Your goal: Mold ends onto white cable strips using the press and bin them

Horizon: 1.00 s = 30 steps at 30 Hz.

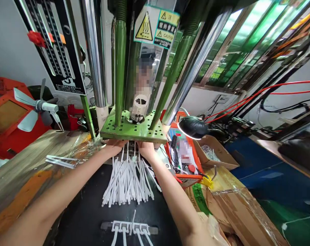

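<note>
Both hands reach under the green plate (134, 131) of the press: left hand (113, 146) and right hand (146, 149) at the far ends of the white cables (126, 179), grip hidden. Above, a yellow label (167, 27) reads "CAUTION".

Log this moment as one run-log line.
left hand: under green plate, at white cables | right hand: same | grip: hidden | spare cables: on left bench

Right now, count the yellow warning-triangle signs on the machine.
3: one large triangle on the left label, two small triangles on the yellow caution label beside it. Others may be hidden.
</note>
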Each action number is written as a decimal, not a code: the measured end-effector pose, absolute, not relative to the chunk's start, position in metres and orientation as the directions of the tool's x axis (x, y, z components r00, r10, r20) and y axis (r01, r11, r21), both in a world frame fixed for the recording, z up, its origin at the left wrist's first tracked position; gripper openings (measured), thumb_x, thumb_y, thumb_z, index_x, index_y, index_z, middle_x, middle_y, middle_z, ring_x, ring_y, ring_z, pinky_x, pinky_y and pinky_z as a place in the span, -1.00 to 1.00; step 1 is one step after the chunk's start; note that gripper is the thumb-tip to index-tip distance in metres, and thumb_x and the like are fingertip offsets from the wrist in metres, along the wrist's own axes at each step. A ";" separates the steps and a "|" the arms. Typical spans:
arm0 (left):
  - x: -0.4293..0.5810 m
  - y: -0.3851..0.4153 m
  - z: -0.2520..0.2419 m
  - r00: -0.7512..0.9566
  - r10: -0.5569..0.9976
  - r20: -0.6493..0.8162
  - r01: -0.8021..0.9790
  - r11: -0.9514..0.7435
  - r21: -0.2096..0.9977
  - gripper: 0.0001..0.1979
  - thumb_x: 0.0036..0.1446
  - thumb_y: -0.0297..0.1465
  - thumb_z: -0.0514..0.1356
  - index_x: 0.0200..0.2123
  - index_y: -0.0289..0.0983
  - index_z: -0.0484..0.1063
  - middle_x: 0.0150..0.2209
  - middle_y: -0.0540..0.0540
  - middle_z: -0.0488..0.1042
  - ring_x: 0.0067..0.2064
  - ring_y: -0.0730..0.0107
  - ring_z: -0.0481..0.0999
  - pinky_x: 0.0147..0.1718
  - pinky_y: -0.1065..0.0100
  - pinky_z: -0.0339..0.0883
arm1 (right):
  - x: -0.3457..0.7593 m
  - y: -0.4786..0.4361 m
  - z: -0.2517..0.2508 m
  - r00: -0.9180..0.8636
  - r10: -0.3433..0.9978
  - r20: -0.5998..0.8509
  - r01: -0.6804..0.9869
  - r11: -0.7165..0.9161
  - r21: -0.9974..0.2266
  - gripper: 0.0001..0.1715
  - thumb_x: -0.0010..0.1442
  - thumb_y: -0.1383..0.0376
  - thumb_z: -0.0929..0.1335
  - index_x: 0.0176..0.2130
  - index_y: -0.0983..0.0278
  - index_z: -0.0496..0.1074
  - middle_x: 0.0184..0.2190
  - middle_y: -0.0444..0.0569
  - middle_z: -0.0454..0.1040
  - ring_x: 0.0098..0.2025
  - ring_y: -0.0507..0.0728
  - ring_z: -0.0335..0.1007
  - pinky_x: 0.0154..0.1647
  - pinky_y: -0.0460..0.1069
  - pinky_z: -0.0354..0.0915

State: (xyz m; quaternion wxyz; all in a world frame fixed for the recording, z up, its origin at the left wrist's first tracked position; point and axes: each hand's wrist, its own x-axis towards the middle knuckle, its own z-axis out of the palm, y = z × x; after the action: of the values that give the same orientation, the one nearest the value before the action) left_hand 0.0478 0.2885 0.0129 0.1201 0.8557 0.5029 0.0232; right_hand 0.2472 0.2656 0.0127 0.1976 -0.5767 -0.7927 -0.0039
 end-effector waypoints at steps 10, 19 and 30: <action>-0.001 0.191 0.010 0.615 0.775 0.145 0.725 -0.628 0.282 -0.48 0.34 -0.45 -0.14 0.33 -0.30 0.16 0.34 -0.23 0.18 0.32 0.14 0.24 0.27 0.17 0.16 | 0.293 0.094 0.006 -0.281 0.930 0.237 0.888 0.346 -0.304 -0.72 0.34 0.33 0.31 0.02 0.28 0.46 0.16 0.16 0.35 0.22 0.22 0.25 0.24 0.15 0.24; -0.117 -0.014 -0.027 0.747 0.620 0.241 0.646 -0.762 -0.041 -0.34 0.27 -0.17 0.14 0.37 -0.24 0.11 0.29 -0.26 0.27 0.26 -0.04 0.32 0.33 0.02 -0.06 | 0.331 -0.093 -0.032 -0.307 0.944 0.121 0.912 0.328 -0.245 -0.17 0.18 0.20 0.45 0.35 0.19 0.17 0.30 0.23 0.18 0.34 0.42 0.10 0.25 0.39 0.21; -0.115 -0.020 -0.036 0.692 0.693 0.200 0.719 -0.686 -0.109 -0.32 0.22 -0.65 0.04 0.38 -0.25 0.06 0.28 -0.27 0.27 0.31 0.02 0.26 0.34 0.02 -0.03 | 0.321 -0.089 -0.041 -0.235 0.962 0.137 0.947 0.258 -0.190 -0.14 0.13 0.51 0.28 0.37 0.13 0.14 0.27 0.16 0.25 0.29 0.38 0.20 0.23 0.36 0.21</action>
State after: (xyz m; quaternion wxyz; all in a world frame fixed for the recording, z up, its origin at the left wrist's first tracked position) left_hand -0.1149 -0.0196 -0.0357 -0.0897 0.9154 0.3858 0.0716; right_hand 0.3208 -0.0891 -0.0408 0.1131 -0.6081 -0.7850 0.0335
